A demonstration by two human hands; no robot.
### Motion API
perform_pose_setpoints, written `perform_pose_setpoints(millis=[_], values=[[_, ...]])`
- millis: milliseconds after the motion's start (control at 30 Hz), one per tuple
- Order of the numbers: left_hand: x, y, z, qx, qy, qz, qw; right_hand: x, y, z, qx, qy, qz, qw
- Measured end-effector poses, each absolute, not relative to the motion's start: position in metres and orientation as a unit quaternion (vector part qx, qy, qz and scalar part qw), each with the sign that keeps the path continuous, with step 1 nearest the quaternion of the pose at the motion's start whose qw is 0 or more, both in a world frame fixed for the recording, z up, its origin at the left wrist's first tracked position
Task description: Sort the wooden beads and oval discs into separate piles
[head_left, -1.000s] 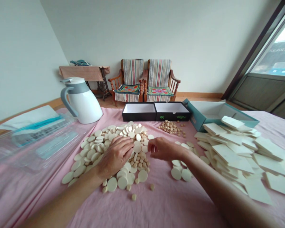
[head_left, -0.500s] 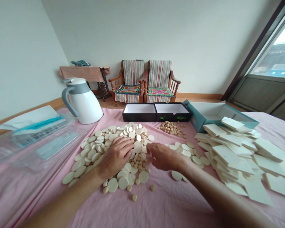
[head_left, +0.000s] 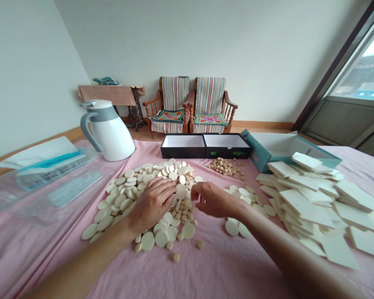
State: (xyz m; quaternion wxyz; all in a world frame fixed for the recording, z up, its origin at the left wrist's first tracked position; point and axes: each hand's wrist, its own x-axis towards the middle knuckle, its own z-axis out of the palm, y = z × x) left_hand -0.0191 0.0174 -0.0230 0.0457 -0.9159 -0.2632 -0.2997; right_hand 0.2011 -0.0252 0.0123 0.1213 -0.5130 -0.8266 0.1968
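Observation:
My left hand lies palm down on a large heap of round wooden discs, its fingers stretched out. At the heap's right edge is my right hand, fingers bent down beside the pale discs, with a gap between thumb and fingers. I see nothing held in it, though its fingertips are partly hidden. Small wooden beads lie among the discs between both hands. Under and beside my right forearm is a smaller group of discs.
Behind the heap stand a black two-part box and a pile of small beads. Square wooden boards are heaped at right by a teal box. At left are a white jug and clear plastic packaging.
My right hand has shifted slightly left and up toward the heap, its fingers less curled. The left hand stays on the discs.

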Motion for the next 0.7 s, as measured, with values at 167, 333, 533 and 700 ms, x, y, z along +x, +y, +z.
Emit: perform_pose_setpoints(millis=[167,333,533,700], values=[[-0.019,0.018,-0.025,-0.916,-0.266,-0.295,0.049,0.184,-0.034,0.003,-0.508,-0.833,0.193,0.104],[-0.019,0.018,-0.025,-0.917,-0.268,-0.289,0.055,0.196,-0.026,0.001,-0.535,-0.824,0.159,0.098],[-0.02,0.017,-0.025,-0.917,-0.266,-0.293,0.049,0.233,-0.008,0.01,-0.71,-0.694,-0.019,0.12],[-0.02,0.019,-0.027,-0.916,-0.262,-0.299,0.054,0.224,-0.005,0.002,-0.625,-0.752,0.066,0.199]])
